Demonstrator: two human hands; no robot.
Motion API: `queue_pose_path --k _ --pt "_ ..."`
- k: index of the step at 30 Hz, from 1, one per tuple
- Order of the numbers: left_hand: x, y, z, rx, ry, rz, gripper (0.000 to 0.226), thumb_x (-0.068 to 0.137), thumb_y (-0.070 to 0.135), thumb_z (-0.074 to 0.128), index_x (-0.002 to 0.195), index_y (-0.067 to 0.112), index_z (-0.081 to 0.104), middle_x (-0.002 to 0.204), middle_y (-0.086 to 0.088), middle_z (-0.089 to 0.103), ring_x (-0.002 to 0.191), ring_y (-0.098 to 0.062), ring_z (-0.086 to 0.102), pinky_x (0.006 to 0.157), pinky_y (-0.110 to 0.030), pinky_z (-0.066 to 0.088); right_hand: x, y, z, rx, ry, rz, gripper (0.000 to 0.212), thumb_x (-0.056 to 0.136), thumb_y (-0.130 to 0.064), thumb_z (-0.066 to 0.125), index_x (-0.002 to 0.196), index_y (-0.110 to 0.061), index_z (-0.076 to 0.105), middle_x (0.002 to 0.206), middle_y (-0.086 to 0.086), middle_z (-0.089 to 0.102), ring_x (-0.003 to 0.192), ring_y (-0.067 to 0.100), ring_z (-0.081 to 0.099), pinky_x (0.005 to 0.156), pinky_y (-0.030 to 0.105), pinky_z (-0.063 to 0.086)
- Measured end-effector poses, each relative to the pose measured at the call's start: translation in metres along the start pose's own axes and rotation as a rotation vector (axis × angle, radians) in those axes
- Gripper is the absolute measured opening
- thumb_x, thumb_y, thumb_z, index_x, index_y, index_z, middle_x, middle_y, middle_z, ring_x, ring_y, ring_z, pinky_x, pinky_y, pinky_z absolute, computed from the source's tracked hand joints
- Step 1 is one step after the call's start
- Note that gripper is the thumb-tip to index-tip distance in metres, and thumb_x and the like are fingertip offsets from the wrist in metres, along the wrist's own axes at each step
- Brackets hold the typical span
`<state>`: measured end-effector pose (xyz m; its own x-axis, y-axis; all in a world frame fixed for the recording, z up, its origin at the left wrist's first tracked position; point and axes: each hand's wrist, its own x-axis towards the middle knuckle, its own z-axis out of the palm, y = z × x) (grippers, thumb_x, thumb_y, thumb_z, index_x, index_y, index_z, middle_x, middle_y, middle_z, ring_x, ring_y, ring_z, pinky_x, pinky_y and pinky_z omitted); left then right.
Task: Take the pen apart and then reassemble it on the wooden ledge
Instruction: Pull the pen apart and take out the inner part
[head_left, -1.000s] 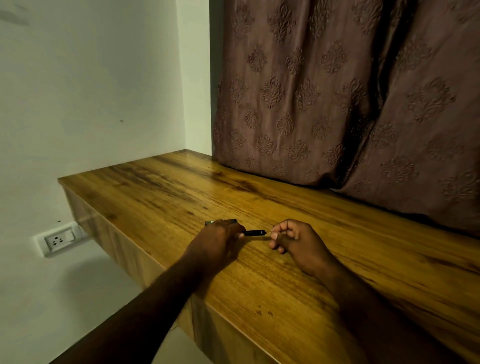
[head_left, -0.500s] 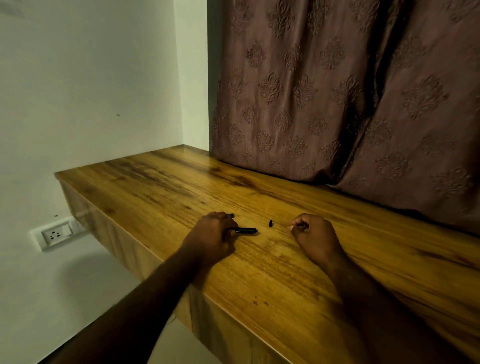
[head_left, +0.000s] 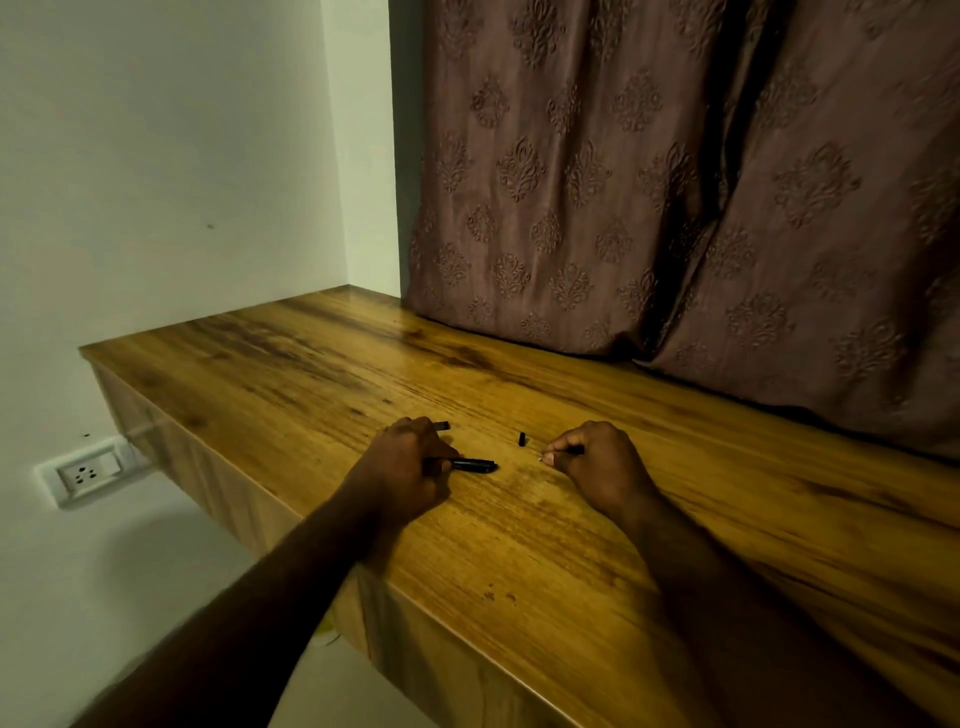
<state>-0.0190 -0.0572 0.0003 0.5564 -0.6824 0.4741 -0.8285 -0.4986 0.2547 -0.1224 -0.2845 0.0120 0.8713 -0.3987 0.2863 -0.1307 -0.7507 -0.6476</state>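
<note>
Since the earlier frames, both hands have separated and a small black piece (head_left: 521, 439) now lies free on the wooden ledge (head_left: 675, 499), at centre frame between them. At lower centre, the left hand (head_left: 402, 465) is closed around the black pen barrel (head_left: 474, 465), whose free end projects to the right and rests on the wood; a second dark part (head_left: 442, 425) shows just beyond its knuckles. Right of centre, the right hand (head_left: 597, 462) is curled, thumb and forefinger pinched together; whether it holds a thin inner part cannot be told. Judged from this layout, disassembly is under way, with the pen in at least three pieces. To do the step well, each removed part should be laid flat, well back from the front edge at lower frame, and kept in order of removal so that reassembly reverses it. Small round pieces may roll on the polished grain. A patterned curtain (head_left: 675, 182) fills the upper right.
</note>
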Motion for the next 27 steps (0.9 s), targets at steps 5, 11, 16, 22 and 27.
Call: queue_pose_path --k 5,11,16,22,27 --pt "-0.002 0.002 0.001 -0.010 0.029 -0.001 0.043 0.072 0.034 0.044 0.097 0.020 0.076 0.087 -0.007 0.067 0.081 -0.026 0.063 0.072 -0.033 0.053 0.001 0.003 0.001 0.028 -0.015 -0.007 0.007 0.082 -0.021 0.075 0.087 -0.019 0.078 0.070 -0.021 0.056 0.083 0.008 0.060 0.082 0.033 0.052" --pt "-0.002 0.002 0.005 -0.040 0.072 -0.001 0.041 0.069 0.032 0.046 0.097 0.020 0.074 0.090 -0.002 0.069 0.080 -0.022 0.061 0.072 -0.031 0.052 0.005 0.011 0.003 0.098 0.007 0.035 0.009 0.086 -0.022 0.070 0.090 -0.020 0.078 0.095 -0.005 0.075 0.093 0.012 0.066 0.090 0.038 0.053" --pt "-0.001 0.004 0.000 -0.097 0.146 -0.127 0.013 0.077 0.018 0.063 0.089 0.018 0.068 0.086 0.001 0.062 0.084 -0.017 0.057 0.072 -0.029 0.045 0.000 0.005 0.001 0.104 0.111 -0.008 0.011 0.087 -0.024 0.067 0.090 -0.020 0.076 0.094 -0.005 0.075 0.091 0.013 0.067 0.087 0.039 0.054" --pt "0.002 -0.014 -0.011 -0.431 0.444 -0.703 0.014 0.088 0.010 0.057 0.096 0.005 0.068 0.092 -0.010 0.069 0.086 -0.023 0.062 0.078 -0.030 0.047 -0.021 -0.025 0.014 0.008 -0.005 -0.246 0.016 0.089 -0.023 0.065 0.100 -0.018 0.074 0.098 -0.004 0.069 0.091 0.010 0.063 0.084 0.033 0.052" --pt "0.003 -0.022 -0.014 -0.610 0.449 -0.772 0.015 0.086 0.003 0.056 0.092 0.008 0.068 0.091 -0.011 0.068 0.085 -0.024 0.064 0.072 -0.027 0.049 -0.024 -0.043 0.030 -0.161 -0.108 -0.275 0.035 0.090 -0.035 0.061 0.124 -0.027 0.062 0.116 -0.009 0.061 0.104 0.012 0.059 0.089 0.036 0.051"
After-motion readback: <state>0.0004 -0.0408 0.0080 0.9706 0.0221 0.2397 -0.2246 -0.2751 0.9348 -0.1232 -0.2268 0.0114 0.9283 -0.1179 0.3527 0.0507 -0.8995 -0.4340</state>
